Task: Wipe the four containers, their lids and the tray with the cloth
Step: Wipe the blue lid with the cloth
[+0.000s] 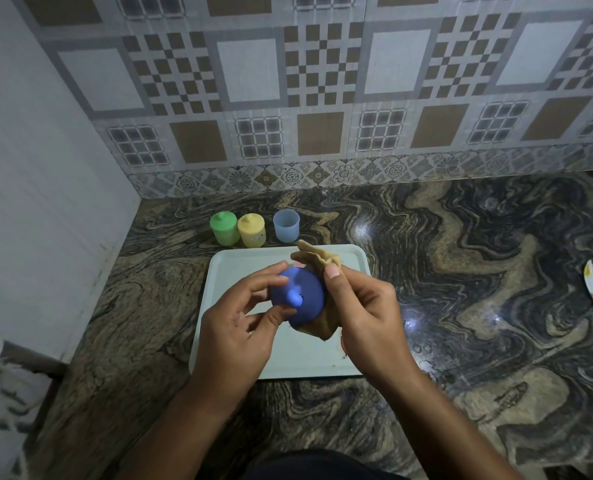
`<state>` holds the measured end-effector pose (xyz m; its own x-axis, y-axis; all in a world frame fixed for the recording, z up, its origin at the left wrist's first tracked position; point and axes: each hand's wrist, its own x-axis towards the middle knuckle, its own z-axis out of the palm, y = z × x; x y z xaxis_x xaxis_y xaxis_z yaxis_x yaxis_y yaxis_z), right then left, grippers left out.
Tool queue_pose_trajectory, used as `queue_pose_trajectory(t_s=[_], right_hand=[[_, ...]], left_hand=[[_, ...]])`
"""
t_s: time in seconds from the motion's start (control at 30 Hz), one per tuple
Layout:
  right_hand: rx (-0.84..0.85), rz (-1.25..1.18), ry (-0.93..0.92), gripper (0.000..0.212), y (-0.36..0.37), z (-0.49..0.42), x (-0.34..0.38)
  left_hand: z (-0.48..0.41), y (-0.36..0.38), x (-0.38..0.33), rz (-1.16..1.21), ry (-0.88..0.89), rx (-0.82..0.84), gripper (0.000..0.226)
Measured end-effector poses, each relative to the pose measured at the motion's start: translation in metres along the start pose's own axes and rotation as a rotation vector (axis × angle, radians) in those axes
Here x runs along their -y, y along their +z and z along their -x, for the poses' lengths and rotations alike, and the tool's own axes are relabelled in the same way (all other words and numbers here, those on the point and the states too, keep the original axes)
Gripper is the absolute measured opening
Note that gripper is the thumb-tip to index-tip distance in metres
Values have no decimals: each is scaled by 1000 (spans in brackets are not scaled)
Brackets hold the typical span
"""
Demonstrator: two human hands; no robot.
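Left hand [234, 336] pinches rim of round blue plastic lid [298, 295], held above pale rectangular tray [219, 271]. Right hand [368, 318] grips bunched tan cloth [317, 259] pressed against lid's far side, thumb up.

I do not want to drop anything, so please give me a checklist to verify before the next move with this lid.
1. Left hand grip on blue lid: ok, fingers pinch its rim.
2. Right hand holds cloth against the lid: ok.
3. Blue container open, upright behind the tray: ok.
4. Green container and yellow container lidded: ok.
5. Fourth container located: cannot tell, not clearly visible.
6. Lid underside wiped: cannot tell, hidden.
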<state>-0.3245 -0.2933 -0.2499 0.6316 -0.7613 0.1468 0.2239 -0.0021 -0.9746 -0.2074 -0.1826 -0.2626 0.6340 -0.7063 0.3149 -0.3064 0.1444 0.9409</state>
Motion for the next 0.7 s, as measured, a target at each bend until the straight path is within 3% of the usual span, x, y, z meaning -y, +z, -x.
queue_pose_trajectory(t_s=[0.2,0.37,0.6,0.7], right_hand=[[3,22,-21,33,1,0,2],[1,38,-7,38,6,0,-2],[8,8,-35,45,9,-2,1],[-5,-22,-38,36,6,-4,-2]], left_hand=[[0,2,1,-112,121,10,31],[3,7,0,95,-81,8,35],[-4,5,-2,191,-263,-67,33],[-9,1,-11,286,-314,-26,29]])
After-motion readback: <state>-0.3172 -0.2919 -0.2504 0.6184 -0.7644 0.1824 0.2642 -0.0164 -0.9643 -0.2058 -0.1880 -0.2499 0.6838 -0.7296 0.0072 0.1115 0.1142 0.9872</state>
